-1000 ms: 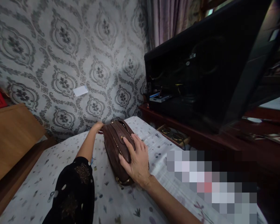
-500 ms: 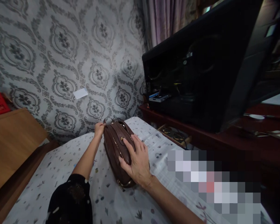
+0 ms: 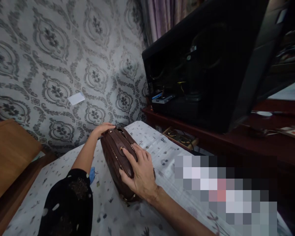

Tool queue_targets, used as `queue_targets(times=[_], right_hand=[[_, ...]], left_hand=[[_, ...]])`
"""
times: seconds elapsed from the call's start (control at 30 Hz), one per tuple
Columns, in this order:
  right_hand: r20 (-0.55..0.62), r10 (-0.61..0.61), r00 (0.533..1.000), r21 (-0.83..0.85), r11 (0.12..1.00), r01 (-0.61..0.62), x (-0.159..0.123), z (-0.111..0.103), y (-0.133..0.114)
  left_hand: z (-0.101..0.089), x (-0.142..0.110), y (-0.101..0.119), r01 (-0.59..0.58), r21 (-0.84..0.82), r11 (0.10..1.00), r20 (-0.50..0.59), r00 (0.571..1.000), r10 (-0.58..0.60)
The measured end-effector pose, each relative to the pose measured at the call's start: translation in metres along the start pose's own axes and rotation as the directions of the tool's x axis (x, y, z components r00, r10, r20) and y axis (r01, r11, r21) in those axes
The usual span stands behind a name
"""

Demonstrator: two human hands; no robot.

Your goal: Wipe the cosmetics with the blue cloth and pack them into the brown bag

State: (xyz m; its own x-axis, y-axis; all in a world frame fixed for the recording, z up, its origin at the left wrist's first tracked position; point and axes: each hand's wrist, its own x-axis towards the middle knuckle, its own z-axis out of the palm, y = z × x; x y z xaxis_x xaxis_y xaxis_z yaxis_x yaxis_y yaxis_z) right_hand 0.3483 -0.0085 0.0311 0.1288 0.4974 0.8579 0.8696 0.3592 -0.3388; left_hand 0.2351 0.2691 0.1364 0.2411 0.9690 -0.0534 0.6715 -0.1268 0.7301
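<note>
A brown leather handbag [image 3: 110, 154] with gold-coloured zips and a flap with a small gold clasp rests on the patterned white sheet [image 3: 157, 160]. My right hand [image 3: 139, 172] grips it from above, thumb on the near-left zip side and fingers over the right side. At the bag's far end, my left hand [image 3: 102, 128] lies with its fingers stretched over the top edge. The left fingertips are partly hard to make out. By my left forearm a blue item [image 3: 91, 175] lies on the sheet, mostly hidden.
On the right, a large black screen [image 3: 196, 75] stands on a dark red desk [image 3: 226, 144], with an open drawer [image 3: 179, 137] below. A wooden box-like piece [image 3: 12, 154] is at the left. Patterned wallpaper bears a white card [image 3: 76, 98]. Part of the lower right is pixelated.
My left hand has gone from pinching the bag's far corner to lying stretched over its far edge. My right hand keeps its place on the bag. The view has shifted slightly right.
</note>
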Motion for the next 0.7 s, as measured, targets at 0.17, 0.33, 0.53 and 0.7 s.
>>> queue_targets(times=[0.17, 0.33, 0.53, 0.7], right_hand=[[0.006, 0.004, 1.0, 0.009, 1.0, -0.004, 0.0, -0.001, 0.0], [0.0, 0.019, 1.0, -0.003, 1.0, -0.019, -0.001, -0.001, -0.001], [0.024, 0.038, 0.999, -0.019, 0.999, -0.037, -0.002, 0.0, -0.003], [0.052, 0.055, 0.997, -0.026, 0.998, -0.053, 0.0, -0.001, -0.004]], left_hand=[[0.021, 0.016, 0.017, -0.002, 0.101, 0.995, 0.091, 0.996, -0.007], [0.028, 0.02, 0.018, -0.043, 0.131, 0.99, 0.022, 0.999, 0.04], [0.028, 0.014, 0.02, -0.122, 0.017, 0.992, -0.074, 0.99, 0.123], [0.03, 0.003, 0.022, -0.231, -0.099, 0.968, -0.111, 0.969, 0.22]])
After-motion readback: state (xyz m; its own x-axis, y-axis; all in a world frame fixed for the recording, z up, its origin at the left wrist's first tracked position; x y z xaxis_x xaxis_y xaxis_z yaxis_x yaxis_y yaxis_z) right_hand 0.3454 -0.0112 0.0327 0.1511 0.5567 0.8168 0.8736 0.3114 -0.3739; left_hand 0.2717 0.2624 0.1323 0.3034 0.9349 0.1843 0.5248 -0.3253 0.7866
